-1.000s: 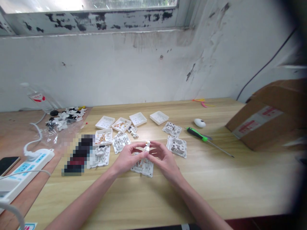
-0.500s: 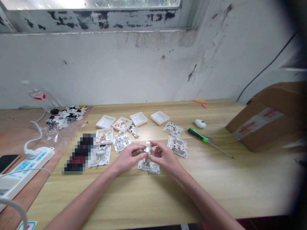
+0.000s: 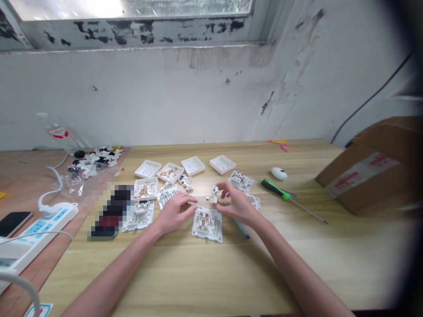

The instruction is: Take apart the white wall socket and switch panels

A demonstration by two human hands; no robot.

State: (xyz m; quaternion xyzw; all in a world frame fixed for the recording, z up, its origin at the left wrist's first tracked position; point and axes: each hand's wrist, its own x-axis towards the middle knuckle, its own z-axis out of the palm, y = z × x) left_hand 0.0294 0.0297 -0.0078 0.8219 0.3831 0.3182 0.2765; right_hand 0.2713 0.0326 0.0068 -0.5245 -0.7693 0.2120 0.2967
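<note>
Right hand (image 3: 238, 205) pinched a small white switch part (image 3: 214, 194); left hand (image 3: 174, 212) rested empty beside the open socket base (image 3: 207, 224). Mid-assembly, probably. Next move needed part lined up over base.

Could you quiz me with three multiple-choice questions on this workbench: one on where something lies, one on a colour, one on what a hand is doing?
1. Where does the cardboard box sit?
A. far right of the wooden table
B. far left
C. under the window

2. What colour is the screwdriver handle?
A. red
B. green and black
C. yellow

3. What is the right hand doing?
A. lying flat and empty
B. gripping the screwdriver
C. pinching a small white plastic part

Answers: 1 A, the box fills the right edge. 2 B, the handle shows green with black. 3 C, the fingertips close on the part above the open white socket plate.
</note>
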